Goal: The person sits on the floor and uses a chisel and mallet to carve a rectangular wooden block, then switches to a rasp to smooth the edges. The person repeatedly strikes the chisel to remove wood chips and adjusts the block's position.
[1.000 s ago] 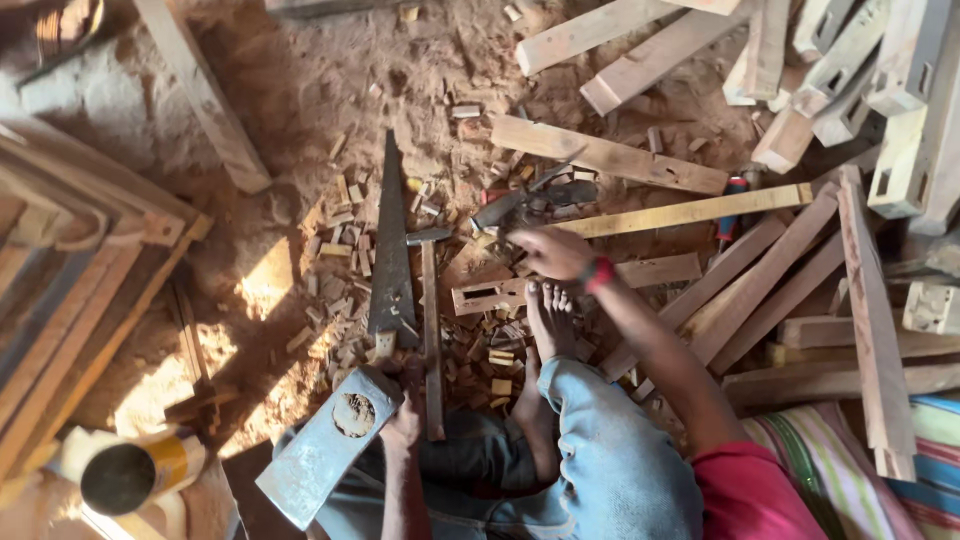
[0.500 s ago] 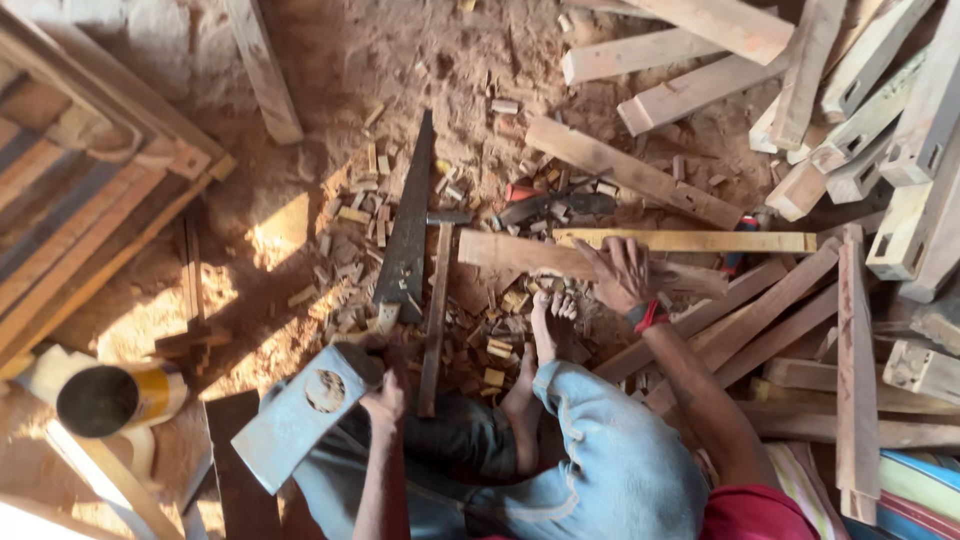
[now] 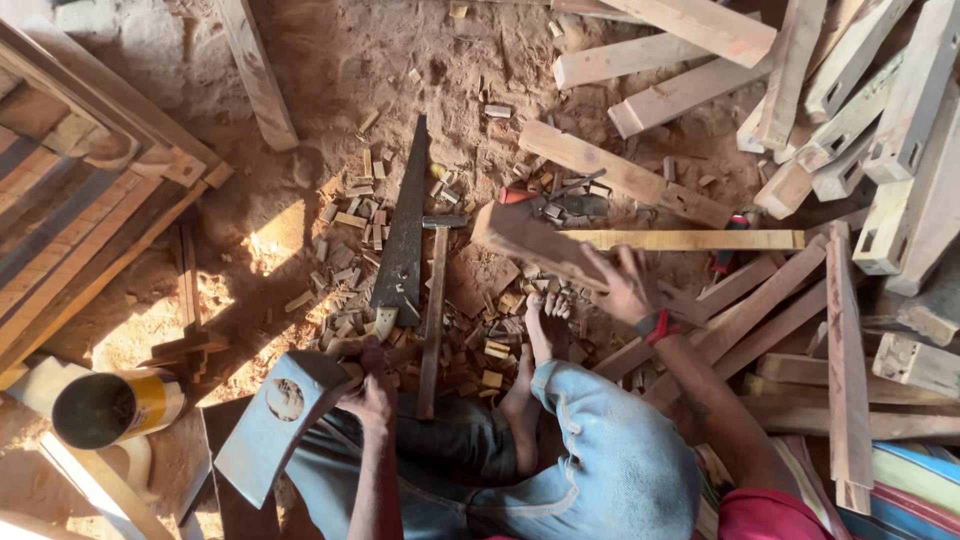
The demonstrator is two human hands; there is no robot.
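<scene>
Head view: right hand [image 3: 625, 285] grips rough rectangular wooden block [image 3: 530, 240].

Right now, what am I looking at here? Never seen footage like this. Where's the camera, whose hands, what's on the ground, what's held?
There is no machine: a person sits on a dirt floor and works with bare hands. The single picture comes from a camera on their head, looking straight down, so their jeans-clad knees and a bare foot fill the bottom.

The left hand grips the corner of a grey, flat board-like piece. The right hand, with a red wristband, lies on a wooden plank; whether it grips it is unclear.

On the floor lie a handsaw, a hammer, many small wood offcuts, sawn beams and a yellow can.
</scene>
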